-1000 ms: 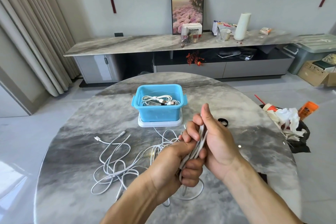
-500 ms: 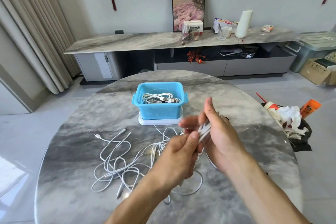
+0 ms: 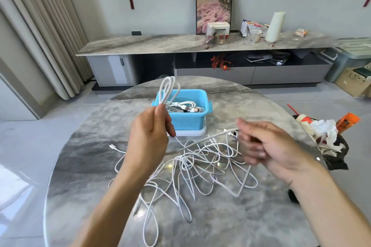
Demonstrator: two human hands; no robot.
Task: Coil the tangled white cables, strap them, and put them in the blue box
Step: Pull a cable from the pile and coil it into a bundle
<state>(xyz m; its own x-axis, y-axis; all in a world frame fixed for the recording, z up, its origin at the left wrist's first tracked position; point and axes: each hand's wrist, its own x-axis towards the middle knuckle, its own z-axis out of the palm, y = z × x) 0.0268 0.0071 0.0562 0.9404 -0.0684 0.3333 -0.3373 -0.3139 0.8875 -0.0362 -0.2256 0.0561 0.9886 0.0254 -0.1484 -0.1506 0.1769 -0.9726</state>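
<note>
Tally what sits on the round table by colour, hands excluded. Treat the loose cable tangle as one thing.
Blue: 1, the blue box.
White: 2, the tray under the box and the cable tangle.
Black: 1, a small object at the right edge, mostly hidden by the forearm.
Total: 4.

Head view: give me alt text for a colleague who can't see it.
A person's left hand holds up a small loop of white cable in front of the blue box, which already holds coiled cables. The blurred right hand draws a strand out of the tangle of white cables on the round marble table.
</note>
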